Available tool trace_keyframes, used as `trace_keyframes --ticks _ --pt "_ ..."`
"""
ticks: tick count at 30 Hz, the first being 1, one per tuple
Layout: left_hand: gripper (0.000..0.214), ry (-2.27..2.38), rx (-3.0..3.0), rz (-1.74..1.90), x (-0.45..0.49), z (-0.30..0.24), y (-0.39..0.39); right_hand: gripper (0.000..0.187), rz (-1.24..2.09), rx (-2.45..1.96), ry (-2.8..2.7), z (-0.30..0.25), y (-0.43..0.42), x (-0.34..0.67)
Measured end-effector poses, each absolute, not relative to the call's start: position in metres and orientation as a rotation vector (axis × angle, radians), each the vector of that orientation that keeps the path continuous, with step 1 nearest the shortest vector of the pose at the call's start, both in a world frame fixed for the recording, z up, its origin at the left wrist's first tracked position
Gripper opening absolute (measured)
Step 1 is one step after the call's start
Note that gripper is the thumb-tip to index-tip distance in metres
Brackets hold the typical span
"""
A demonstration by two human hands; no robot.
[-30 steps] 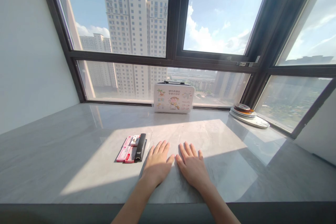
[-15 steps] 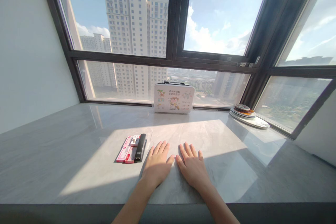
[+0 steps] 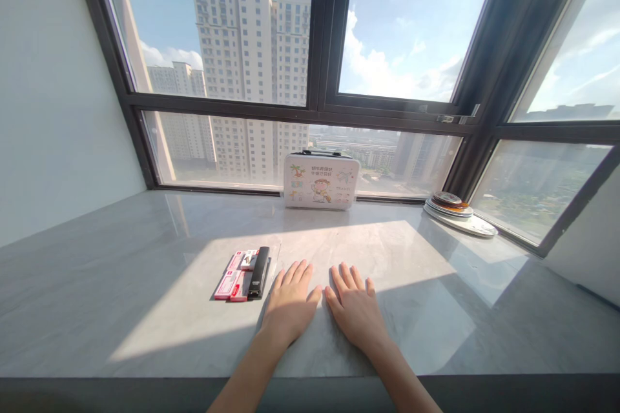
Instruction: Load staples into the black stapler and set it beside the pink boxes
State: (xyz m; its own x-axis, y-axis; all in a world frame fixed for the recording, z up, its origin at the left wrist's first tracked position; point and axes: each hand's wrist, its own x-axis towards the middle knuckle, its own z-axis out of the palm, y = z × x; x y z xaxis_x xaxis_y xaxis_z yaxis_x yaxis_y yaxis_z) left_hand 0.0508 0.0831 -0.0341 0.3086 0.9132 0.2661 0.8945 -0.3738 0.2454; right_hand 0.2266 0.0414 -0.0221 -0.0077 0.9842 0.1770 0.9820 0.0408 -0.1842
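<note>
My left hand (image 3: 292,303) lies palm down on the grey marbled sill (image 3: 159,335), fingers stretched out and holding nothing. Beside it, also flat on the stone, rests my right hand (image 3: 356,306) with its fingers apart. The two thumbs point toward each other with a small gap between them. Just left of my left hand is a black stapler (image 3: 259,273), apart from the fingers. Against the stapler's left side lie several small red-and-white boxes (image 3: 227,284), one of them with a dark picture on it (image 3: 248,260).
A white case (image 3: 321,182) with cartoon prints and a dark handle stands upright against the window at the back. Stacked plates or lids (image 3: 458,214) sit in the right rear corner. Dark window frames (image 3: 310,115) bound the sill; its front edge runs below my wrists.
</note>
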Motion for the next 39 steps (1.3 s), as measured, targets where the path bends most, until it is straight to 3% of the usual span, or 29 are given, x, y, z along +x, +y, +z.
trace_keyframes --ticks 39 --pt "0.061 1.715 2.495 0.558 0.0503 -0.0327 0.0823 0.06 0.047 -2.027 -2.049 -0.0175 0.0391 0.2255"
